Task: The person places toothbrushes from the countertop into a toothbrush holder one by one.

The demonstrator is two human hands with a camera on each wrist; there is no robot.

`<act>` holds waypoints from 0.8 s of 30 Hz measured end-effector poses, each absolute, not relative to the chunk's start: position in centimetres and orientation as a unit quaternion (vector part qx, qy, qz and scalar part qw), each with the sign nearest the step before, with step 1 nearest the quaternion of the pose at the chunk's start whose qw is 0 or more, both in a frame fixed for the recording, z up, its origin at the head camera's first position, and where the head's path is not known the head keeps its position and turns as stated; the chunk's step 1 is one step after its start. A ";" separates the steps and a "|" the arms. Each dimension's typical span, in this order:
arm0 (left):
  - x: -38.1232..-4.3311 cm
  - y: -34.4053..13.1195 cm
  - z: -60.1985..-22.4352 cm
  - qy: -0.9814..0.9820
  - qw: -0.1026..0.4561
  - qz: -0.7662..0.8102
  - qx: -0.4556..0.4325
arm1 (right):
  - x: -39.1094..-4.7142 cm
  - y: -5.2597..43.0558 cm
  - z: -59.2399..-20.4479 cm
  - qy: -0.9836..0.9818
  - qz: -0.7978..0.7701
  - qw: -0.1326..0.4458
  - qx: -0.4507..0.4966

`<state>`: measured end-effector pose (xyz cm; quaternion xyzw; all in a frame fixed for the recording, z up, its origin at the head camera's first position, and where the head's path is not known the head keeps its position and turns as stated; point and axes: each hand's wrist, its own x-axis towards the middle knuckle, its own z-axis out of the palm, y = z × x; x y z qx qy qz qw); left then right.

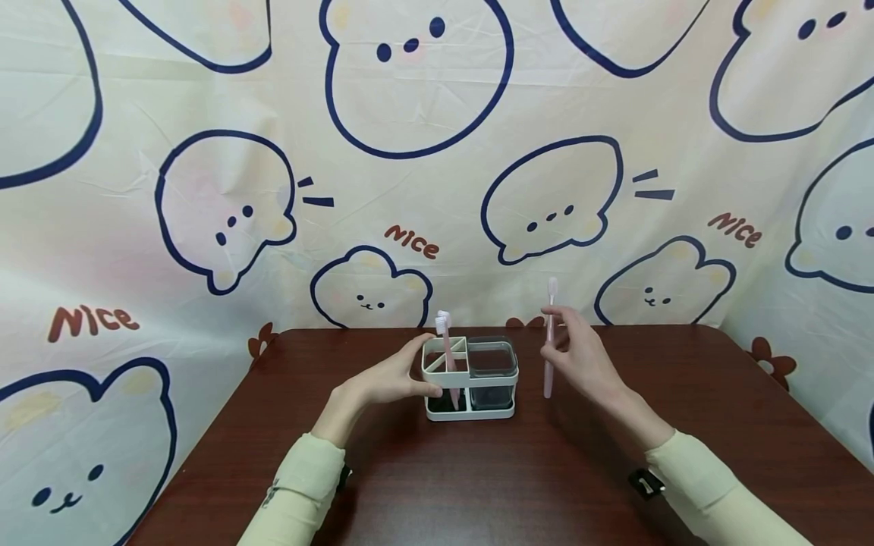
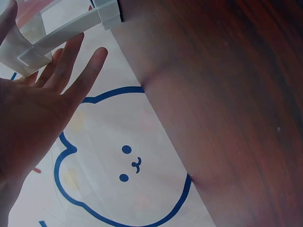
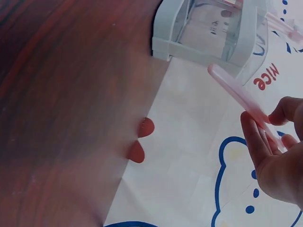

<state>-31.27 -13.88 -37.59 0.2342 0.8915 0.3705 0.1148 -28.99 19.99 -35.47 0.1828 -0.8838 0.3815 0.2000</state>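
A white toothbrush holder [image 1: 490,380] with divided slots on its left and a clear cup [image 1: 493,358] on its right stands on the table. My left hand [image 1: 385,375] grips its left side, thumb in front and fingers round the back; the left wrist view shows those fingers along the holder's frame [image 2: 71,33]. Inside a left slot leans a pink toothbrush [image 1: 448,345], bristles up. To the right of the holder, my right hand [image 1: 580,353] pinches a second pink toothbrush [image 1: 548,375] between thumb and fingers, upright, head up. Its handle end [image 3: 222,78] points down.
The dark brown wooden table [image 1: 437,485] stretches out in front of me. A pale cloth with cartoon outlines [image 1: 232,197] hangs behind it and along both sides. A black strap [image 1: 646,482] is on the right wrist.
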 end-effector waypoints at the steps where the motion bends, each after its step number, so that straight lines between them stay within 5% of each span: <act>1: -31.3 -13.9 -37.6 0.891 0.115 0.370 0.235 | -29.0 19.9 -35.3 -0.881 0.387 0.203 0.184; 24: -31.3 -13.9 -37.6 0.891 0.115 0.371 0.234 | -28.4 17.4 -32.0 -0.850 0.400 0.266 0.218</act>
